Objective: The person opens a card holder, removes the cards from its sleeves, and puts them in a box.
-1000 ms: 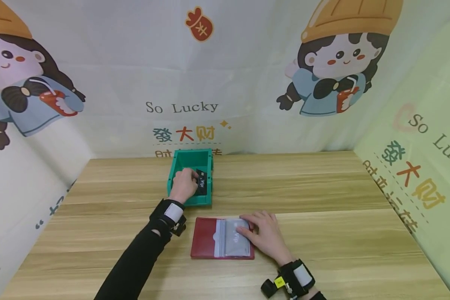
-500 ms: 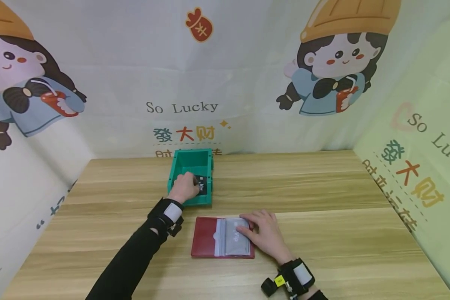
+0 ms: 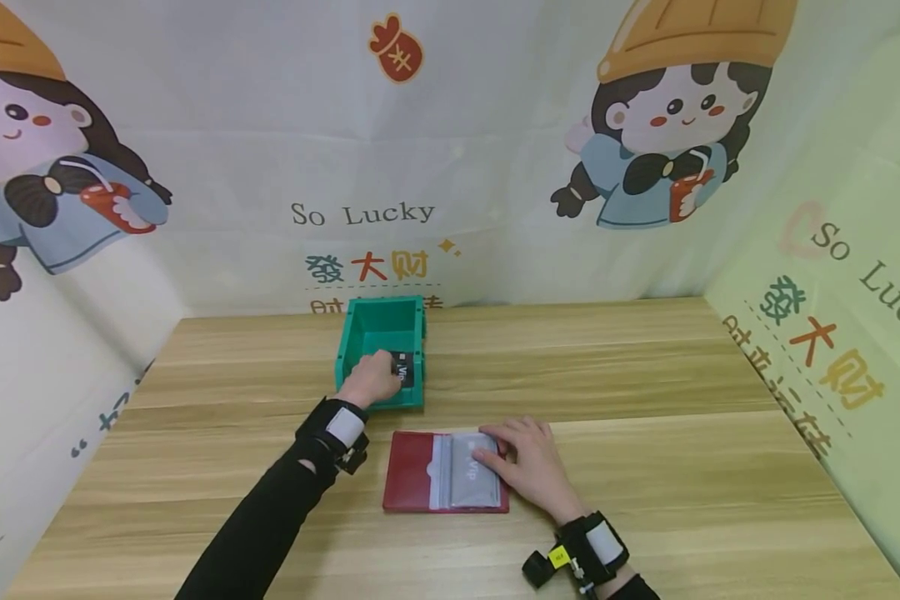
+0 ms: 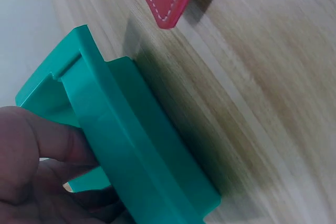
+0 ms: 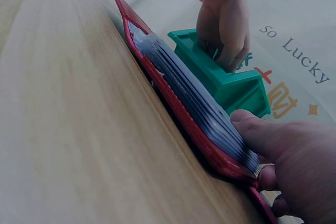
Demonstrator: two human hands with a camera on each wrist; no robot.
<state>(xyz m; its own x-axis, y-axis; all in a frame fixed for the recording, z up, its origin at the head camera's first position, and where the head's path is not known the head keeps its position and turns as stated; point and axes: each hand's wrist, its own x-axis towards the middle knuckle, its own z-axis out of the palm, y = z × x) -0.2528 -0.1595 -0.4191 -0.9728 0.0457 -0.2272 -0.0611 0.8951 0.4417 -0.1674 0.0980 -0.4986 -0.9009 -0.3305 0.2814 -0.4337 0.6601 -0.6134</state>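
Note:
In the head view, my left hand reaches down into a green plastic bin, its fingers at a black card marked "Vip". In the left wrist view the fingertips disappear behind the bin wall, so their hold on the card is hidden. Nearer to me lies an open red card holder with clear plastic sleeves; a "Vip" card shows through the top one. My right hand grips its right side. From the right wrist view, the thumb lies on the sleeve stack, the other fingers curled at the edge.
The wood-grain table carries the bin and the card holder. A white printed cloth hangs behind the table and along its sides. The bin stands near the table's back edge, its walls upright around the left hand.
My left hand has moved slightly lower and nearer inside the bin, and its fingers stay at the black card. The right hand and card holder have stayed in place.

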